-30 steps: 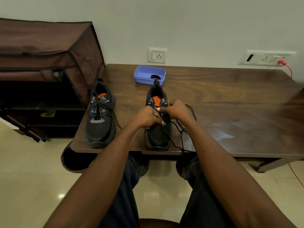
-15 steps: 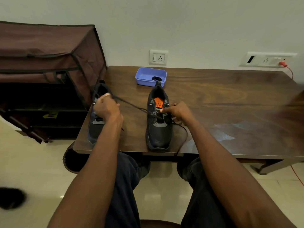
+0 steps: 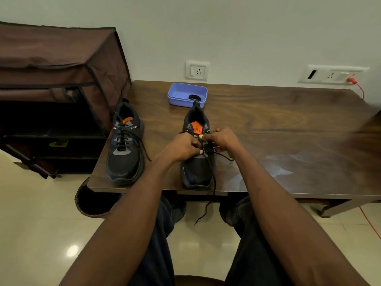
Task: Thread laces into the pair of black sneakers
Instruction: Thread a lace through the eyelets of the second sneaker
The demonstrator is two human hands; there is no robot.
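Two black sneakers with orange insoles stand on the wooden table (image 3: 278,124), toes toward me. The left sneaker (image 3: 124,145) is fully laced, its lace ends lying loose to the right. Over the upper eyelets of the right sneaker (image 3: 196,168) both hands meet. My left hand (image 3: 182,146) pinches the black lace (image 3: 213,182) at the shoe's left side. My right hand (image 3: 223,140) pinches the lace at the right side. One lace end hangs over the table's front edge between my knees.
A blue plastic tray (image 3: 186,96) with a small black object in it sits behind the right sneaker. A brown fabric shoe rack (image 3: 61,83) stands left of the table. Wall sockets and a red cable (image 3: 358,87) are behind.
My left hand, which had pulled the lace far out to the left, has come back to the right sneaker. The lace end now dangles off the table's front edge.
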